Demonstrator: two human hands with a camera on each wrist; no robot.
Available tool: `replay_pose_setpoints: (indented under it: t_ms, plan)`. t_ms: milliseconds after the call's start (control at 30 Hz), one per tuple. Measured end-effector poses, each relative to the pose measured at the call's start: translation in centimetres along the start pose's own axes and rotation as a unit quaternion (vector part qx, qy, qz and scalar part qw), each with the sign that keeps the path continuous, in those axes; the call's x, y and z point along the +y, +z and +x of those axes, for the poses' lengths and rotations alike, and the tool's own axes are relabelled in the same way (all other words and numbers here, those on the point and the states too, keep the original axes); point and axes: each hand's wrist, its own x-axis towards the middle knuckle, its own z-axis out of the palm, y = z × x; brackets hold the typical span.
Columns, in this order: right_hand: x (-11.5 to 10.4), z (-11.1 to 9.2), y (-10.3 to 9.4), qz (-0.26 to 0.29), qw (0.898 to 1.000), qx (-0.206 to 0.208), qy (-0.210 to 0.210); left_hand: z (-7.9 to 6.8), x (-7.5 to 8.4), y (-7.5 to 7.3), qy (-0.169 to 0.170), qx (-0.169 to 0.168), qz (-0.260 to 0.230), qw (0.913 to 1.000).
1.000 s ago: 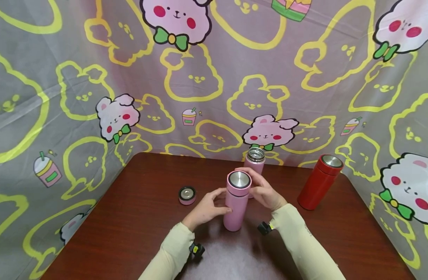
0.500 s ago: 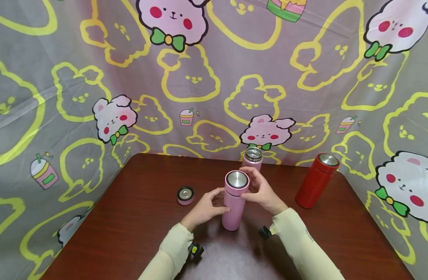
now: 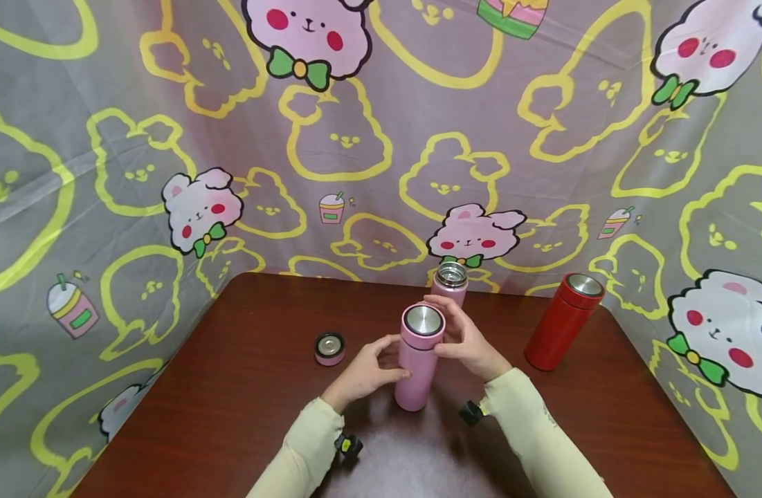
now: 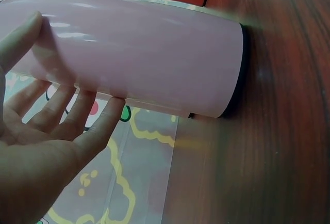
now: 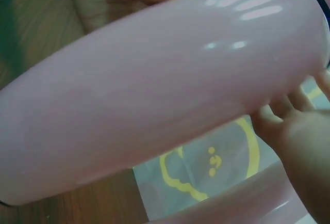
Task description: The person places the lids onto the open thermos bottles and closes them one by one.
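A pink thermos (image 3: 416,377) with a steel-topped pink lid (image 3: 424,320) stands upright on the table in front of me. My left hand (image 3: 367,372) grips its body from the left, thumb on the near side and fingertips on the far side, as the left wrist view also shows. Around the lid from the right curls my right hand (image 3: 470,342), its thumb near the lid's lower seam and its fingers partly hidden behind. Directly behind it, a second pink thermos (image 3: 450,290) stands without a lid, its steel mouth showing.
A loose pink lid (image 3: 330,349) lies with its inner side up, left of the hands. On the right a red thermos (image 3: 561,325) stands closed. The brown wooden table (image 3: 243,387) meets a patterned cloth backdrop (image 3: 349,242) at its far edge.
My right hand's thumb has come round toward the near side of the lid, then shifted slightly back to the right. The left hand and the thermos hold nearly the same place.
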Motion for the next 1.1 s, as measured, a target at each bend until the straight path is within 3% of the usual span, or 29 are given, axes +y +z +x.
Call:
replay_pose_setpoints:
  t_ms: [200, 433, 600, 1100]
  plan:
    - [0.0, 1.0, -0.8, 0.08, 0.993, -0.089, -0.008, 0.1, 0.2, -0.1, -0.002, -0.001, 0.01, 0.9999]
    - [0.1, 1.7, -0.8, 0.11, 0.985, -0.133, 0.004, 0.0, 0.4, -0.1, 0.001, -0.006, 0.023, 0.9997]
    - [-0.2, 1.8, -0.5, 0.116, 0.986, -0.124, 0.004, 0.0, 0.6, -0.1, 0.002, -0.003, 0.016, 0.9999]
    - [0.3, 0.6, -0.4, 0.027, 0.999, -0.039, 0.006, -0.1, 0.5, 0.1, -0.007, 0.004, 0.008, 0.9999]
